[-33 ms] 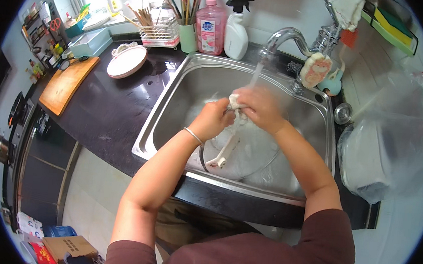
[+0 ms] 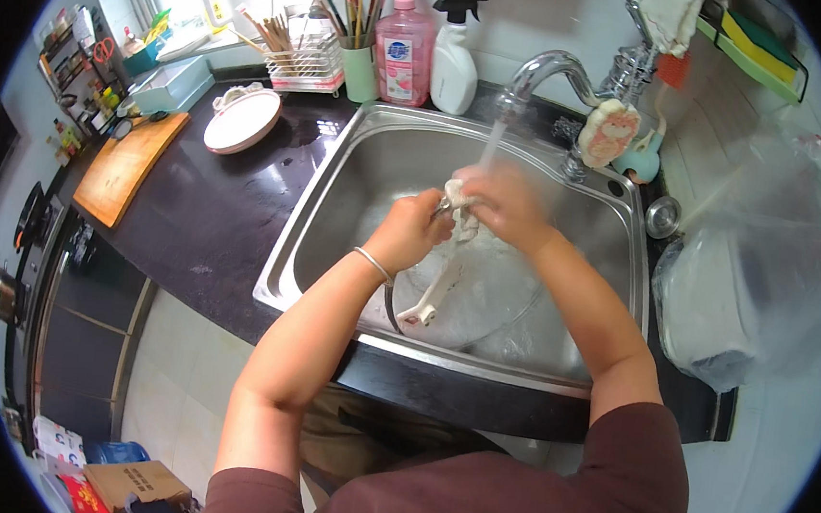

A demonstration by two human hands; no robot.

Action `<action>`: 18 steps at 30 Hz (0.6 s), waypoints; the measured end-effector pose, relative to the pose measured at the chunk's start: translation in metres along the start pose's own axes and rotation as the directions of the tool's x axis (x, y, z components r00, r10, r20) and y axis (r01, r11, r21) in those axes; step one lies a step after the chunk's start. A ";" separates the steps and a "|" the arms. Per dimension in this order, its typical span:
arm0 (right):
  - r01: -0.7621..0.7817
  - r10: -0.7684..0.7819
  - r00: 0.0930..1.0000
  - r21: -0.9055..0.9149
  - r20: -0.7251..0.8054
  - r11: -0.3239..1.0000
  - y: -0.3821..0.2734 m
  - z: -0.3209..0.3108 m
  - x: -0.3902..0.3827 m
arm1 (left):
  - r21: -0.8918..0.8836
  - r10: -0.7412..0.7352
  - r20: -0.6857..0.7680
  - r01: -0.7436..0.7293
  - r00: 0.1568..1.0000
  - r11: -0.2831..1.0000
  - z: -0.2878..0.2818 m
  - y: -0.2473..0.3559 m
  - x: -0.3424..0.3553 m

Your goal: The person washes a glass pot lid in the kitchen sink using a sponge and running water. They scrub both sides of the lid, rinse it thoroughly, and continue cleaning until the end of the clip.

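Note:
Over the sink (image 2: 560, 321), under water running from the tap (image 2: 551, 65), my two hands work close together. My left hand (image 2: 413, 230) is closed, pinching a thin, metallic-looking piece, mostly hidden by the fingers. A wet white cloth (image 2: 468, 224) is bunched around it, gripped by my right hand (image 2: 506, 206), whose fingers are blurred by motion. Below the cloth, a long white handle-like piece (image 2: 431, 302) with a hole near its end slants down into the sink. A dark curved strip (image 2: 390, 308) shows beneath my left wrist; what it belongs to is unclear.
Behind the sink stand a pink pump bottle (image 2: 402, 58), a white spray bottle (image 2: 455, 67) and a green utensil cup (image 2: 358, 72). Left on the counter are a bowl (image 2: 242, 126) and a cutting board (image 2: 128, 167). A plastic bag (image 2: 716, 290) sits at right.
My right hand has shifted slightly on the cloth, blurred in both frames. The cloth's folds differ a little. The whole view has moved slightly; my left hand keeps its grip.

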State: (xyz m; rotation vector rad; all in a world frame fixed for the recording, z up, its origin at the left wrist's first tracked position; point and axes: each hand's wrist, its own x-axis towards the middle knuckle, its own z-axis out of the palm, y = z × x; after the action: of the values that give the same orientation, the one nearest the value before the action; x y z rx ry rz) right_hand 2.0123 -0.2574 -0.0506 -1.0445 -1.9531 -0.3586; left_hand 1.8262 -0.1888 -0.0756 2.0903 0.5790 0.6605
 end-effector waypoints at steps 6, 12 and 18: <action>-0.710 0.734 0.677 0.218 -0.048 0.669 0.071 -0.009 -0.063 | -0.097 -0.105 -0.135 0.093 0.985 0.991 0.000 0.010 0.009; -0.587 0.751 0.658 0.659 0.052 0.469 0.059 0.022 -0.043 | -0.294 -0.192 -0.025 0.176 0.981 0.939 -0.015 0.006 0.004; -0.006 0.010 0.987 0.023 -0.160 1.000 0.004 0.004 -0.004 | -0.318 -0.096 0.140 0.136 0.986 0.938 -0.021 0.017 0.004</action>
State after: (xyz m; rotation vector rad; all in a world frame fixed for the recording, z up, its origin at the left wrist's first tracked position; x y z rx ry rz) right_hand 2.0146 -0.2543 -0.0564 -0.9783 -1.8049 -0.4032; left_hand 1.8189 -0.1832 -0.0501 1.7579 0.4831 0.5169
